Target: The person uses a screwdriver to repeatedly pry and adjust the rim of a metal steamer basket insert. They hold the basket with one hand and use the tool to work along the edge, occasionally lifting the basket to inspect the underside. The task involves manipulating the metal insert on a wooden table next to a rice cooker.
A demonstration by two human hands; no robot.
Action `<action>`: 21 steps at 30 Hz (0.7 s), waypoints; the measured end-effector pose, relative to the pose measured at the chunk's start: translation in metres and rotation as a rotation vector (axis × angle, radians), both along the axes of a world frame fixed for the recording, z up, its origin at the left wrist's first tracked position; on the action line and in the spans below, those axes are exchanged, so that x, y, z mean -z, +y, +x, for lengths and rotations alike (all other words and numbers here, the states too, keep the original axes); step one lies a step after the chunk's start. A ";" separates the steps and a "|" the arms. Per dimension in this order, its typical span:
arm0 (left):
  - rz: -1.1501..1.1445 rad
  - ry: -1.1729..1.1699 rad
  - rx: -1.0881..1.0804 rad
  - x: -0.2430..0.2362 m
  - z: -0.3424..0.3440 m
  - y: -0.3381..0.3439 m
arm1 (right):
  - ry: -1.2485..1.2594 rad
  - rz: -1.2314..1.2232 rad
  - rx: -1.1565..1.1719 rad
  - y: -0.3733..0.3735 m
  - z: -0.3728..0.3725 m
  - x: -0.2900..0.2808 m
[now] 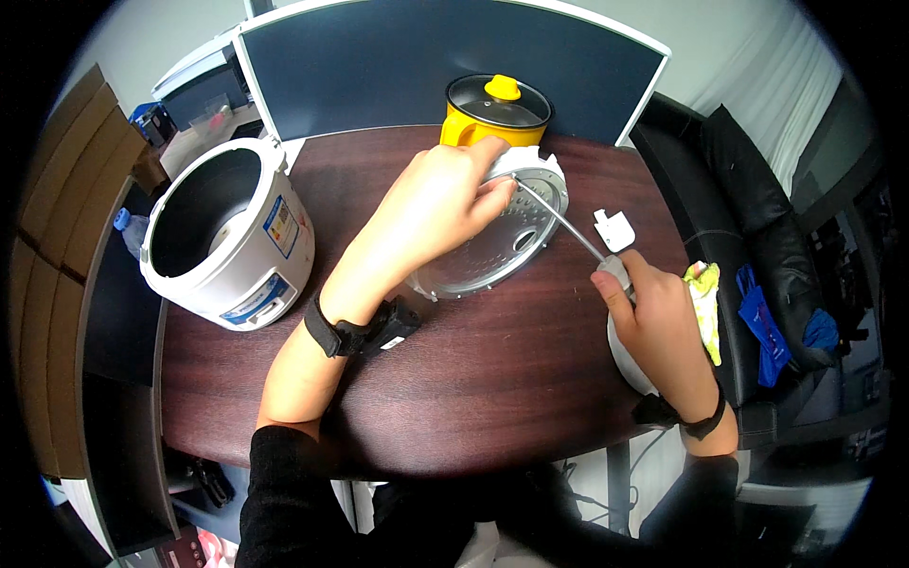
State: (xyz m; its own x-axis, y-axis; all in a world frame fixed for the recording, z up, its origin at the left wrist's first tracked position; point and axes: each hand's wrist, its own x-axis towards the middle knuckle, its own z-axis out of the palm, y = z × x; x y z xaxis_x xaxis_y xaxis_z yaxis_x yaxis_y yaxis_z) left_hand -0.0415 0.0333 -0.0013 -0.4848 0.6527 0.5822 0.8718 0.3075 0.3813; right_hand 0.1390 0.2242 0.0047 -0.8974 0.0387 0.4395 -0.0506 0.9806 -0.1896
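My left hand (pixel 450 194) grips the upper edge of a rice cooker lid (pixel 488 257), tilted up with its perforated metal inner side showing. In my right hand (pixel 658 308) is a screwdriver (pixel 566 223), its pale handle wrapped by the fingers. The long shaft slants up and left to the lid's rim, where the tip lies close by my left thumb. A small white plastic piece (pixel 615 230) rests on the table just right of the shaft. Partly hidden under my right hand is a white rounded object (pixel 625 360) whose kind I cannot make out.
The lidless white rice cooker body (pixel 295 260) stands at the left of the dark wooden table (pixel 454 388). A yellow pot with a glass lid (pixel 499 112) is at the back, before a dark partition (pixel 379 66). A yellow-green cloth (pixel 705 303) lies at the right edge.
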 end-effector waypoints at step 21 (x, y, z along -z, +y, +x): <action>0.011 0.123 -0.048 0.006 0.006 0.005 | -0.644 -1.227 -0.091 0.004 0.000 0.010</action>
State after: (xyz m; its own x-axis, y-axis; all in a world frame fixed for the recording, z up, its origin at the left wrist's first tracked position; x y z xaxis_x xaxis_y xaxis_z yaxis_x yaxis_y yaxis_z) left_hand -0.0360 0.0380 -0.0073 -0.4397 0.6237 0.6463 0.8966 0.3466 0.2755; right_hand 0.1388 0.2286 -0.0049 -0.9469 0.0258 -0.3205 0.3201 0.1698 -0.9320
